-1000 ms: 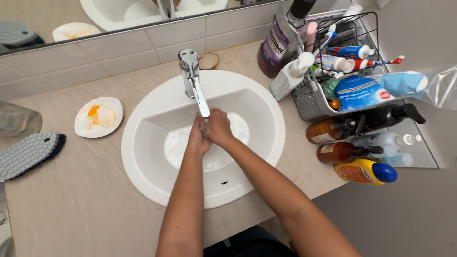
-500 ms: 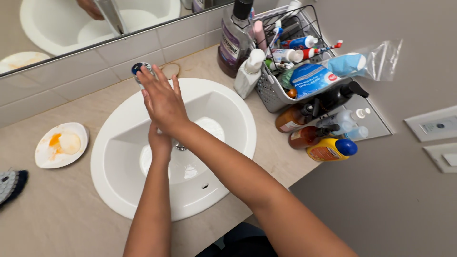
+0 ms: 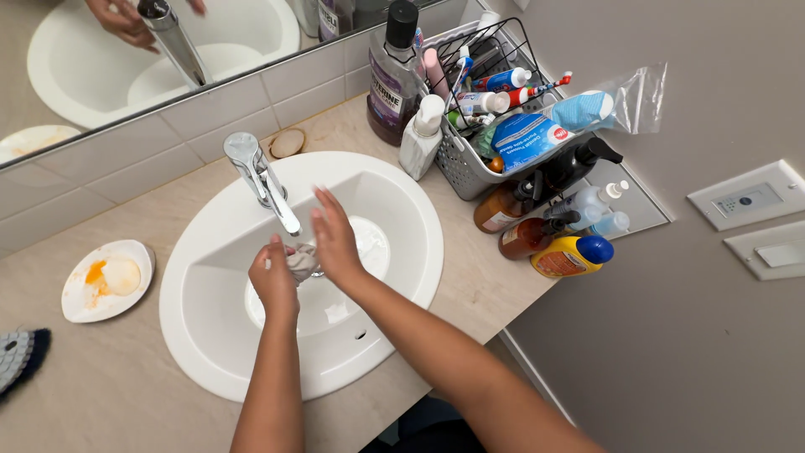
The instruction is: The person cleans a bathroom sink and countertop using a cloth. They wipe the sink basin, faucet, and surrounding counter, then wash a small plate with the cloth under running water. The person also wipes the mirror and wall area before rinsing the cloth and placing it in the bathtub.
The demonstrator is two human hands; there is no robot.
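While the left hand (image 3: 273, 281) closed around a small grey cloth (image 3: 302, 261) over the white sink (image 3: 394, 189), the right hand (image 3: 335, 242) stood beside it, fingers spread and touching the cloth's far edge, just below the chrome tap (image 3: 262, 178).

Bright, even indoor light falls from above, leaving only soft, faint shadows under the forearms and along the inner wall of the white sink (image 3: 218, 335), which comes close to washing out. Small glints sit on the chrome tap (image 3: 260, 180) and on the clear bag (image 3: 641, 96) at the surface's far right corner. The right hand (image 3: 335, 243) is smeared with motion blur at the fingers (image 3: 323, 201), and the wide lens bends the tile lines towards the edges.
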